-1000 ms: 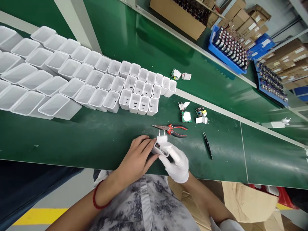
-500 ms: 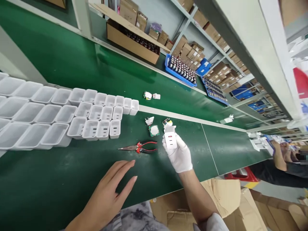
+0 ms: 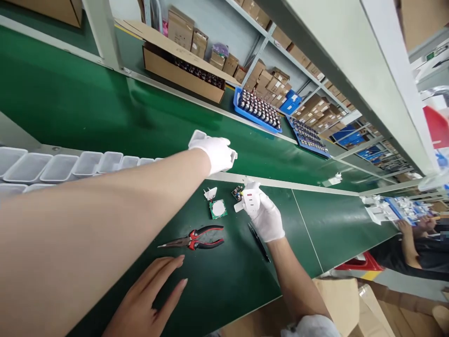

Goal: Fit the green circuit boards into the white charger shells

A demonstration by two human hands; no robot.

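My right hand [image 3: 266,220], in a white glove, is closed around a white charger housing [image 3: 251,200] whose slotted end faces up. A small circuit board [image 3: 237,193] lies just left of it. My left hand [image 3: 150,295], bare, hovers low over the bench with fingers apart and nothing in them. Above that hand lie red-and-black long-nose pliers [image 3: 192,238]. Past the pliers are a green board with a white round pad [image 3: 218,208] and a white plug piece [image 3: 210,193]. A slim black tool [image 3: 258,242] rests beside my right wrist.
Another person's arm [image 3: 133,206] crosses from the left; its gloved hand [image 3: 215,152] is at a translucent white case [image 3: 197,136]. Rows of white cases [image 3: 58,167] stand at left. Blue trays of parts [image 3: 257,110] and a carton [image 3: 182,72] line the back ledge.
Another person's arm has come in from the left, covering part of the case rows and the pieces on the rear strip. The view has shifted slightly. My right hand still holds the charger housing.
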